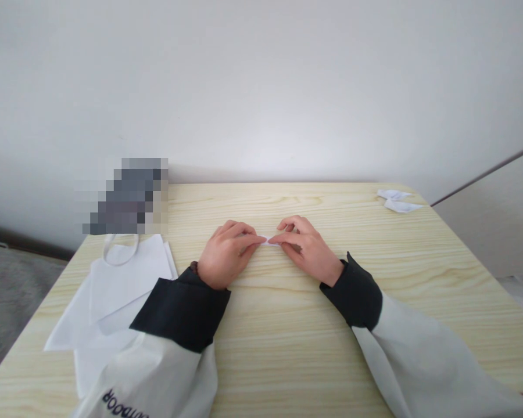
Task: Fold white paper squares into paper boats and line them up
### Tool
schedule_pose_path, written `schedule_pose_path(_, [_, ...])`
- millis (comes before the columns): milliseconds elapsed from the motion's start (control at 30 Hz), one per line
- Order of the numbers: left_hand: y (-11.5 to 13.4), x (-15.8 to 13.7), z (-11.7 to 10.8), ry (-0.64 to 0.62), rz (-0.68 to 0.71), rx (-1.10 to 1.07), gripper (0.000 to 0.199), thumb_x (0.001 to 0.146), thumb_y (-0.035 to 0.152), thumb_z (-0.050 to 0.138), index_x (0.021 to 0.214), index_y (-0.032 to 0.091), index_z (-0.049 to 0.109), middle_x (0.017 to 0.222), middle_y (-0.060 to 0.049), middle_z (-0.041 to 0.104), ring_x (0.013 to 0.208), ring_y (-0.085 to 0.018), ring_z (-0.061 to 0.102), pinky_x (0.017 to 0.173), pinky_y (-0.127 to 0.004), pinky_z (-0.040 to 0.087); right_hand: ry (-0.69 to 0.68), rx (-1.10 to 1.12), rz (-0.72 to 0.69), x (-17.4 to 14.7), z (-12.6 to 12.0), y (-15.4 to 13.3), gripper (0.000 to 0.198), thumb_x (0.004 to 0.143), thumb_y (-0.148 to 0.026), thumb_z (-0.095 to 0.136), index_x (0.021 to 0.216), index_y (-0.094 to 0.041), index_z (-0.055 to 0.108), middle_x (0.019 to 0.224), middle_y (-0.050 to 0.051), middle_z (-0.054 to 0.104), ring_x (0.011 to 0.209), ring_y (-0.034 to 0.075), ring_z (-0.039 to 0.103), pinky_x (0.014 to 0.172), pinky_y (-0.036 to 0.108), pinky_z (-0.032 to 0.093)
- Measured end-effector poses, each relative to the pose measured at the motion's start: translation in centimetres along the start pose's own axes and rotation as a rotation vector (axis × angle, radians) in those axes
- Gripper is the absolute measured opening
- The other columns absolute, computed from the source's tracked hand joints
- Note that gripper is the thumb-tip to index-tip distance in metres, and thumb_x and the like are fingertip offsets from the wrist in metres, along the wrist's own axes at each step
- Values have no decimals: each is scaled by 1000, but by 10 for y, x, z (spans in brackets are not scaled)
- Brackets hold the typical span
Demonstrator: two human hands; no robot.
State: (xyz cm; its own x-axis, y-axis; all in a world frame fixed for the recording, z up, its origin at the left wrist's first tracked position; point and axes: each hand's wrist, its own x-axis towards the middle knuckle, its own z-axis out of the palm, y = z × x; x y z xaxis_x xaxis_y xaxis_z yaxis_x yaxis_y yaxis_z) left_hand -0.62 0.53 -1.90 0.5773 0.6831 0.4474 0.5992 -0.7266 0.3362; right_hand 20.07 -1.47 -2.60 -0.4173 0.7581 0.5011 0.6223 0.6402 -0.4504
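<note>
Between my two hands, over the middle of the wooden table, is a small piece of white paper (268, 241), mostly covered by my fingers. My left hand (229, 252) pinches its left end between thumb and forefinger. At the other end, my right hand (307, 247) grips it the same way, with the other fingers curled above. The fingertips of both hands almost meet. How the paper is folded cannot be made out.
Several white paper sheets (126, 278) lie overlapping at the table's left, with a white roll of tape (121, 249) on top. A blurred dark object (128, 200) stands behind them. Folded white paper pieces (401, 206) rest at the far right corner. A wall (287, 87) borders the table (287, 348).
</note>
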Motion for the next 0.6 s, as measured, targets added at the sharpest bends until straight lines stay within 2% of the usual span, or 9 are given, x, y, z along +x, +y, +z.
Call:
schedule_pose_path(100, [3, 0, -2, -17, -18, 58, 19, 84, 20, 53, 90, 24, 71, 88, -4, 65, 84, -17, 55, 77, -32, 46, -26, -142, -76, -1, -3, 1, 25, 85, -12, 51, 93, -26, 70, 104, 6, 57, 95, 20, 47, 83, 37, 41])
schedule_pose_path(233, [8, 1, -4, -36, -30, 126, 18, 82, 20, 55, 89, 25, 71, 88, -3, 66, 85, -18, 56, 76, -33, 44, -143, -191, -188, -2, -3, -2, 28, 89, -12, 45, 102, -25, 66, 97, 4, 63, 90, 18, 50, 77, 34, 41])
schedule_pose_path(433, [9, 3, -7, -65, -33, 187, 18, 79, 19, 56, 88, 26, 70, 90, -2, 67, 86, -19, 56, 75, -33, 43, -169, -144, -176, -4, -1, -4, 31, 87, -6, 42, 106, -17, 63, 93, 5, 65, 87, 17, 52, 78, 32, 43])
schedule_pose_path(600, [11, 4, -7, -67, -62, 228, 17, 78, 20, 56, 85, 26, 71, 90, -1, 68, 87, -20, 57, 72, -33, 42, -148, -128, -132, -2, -1, -6, 32, 82, -1, 43, 94, -16, 68, 89, 6, 64, 86, 18, 53, 79, 33, 43])
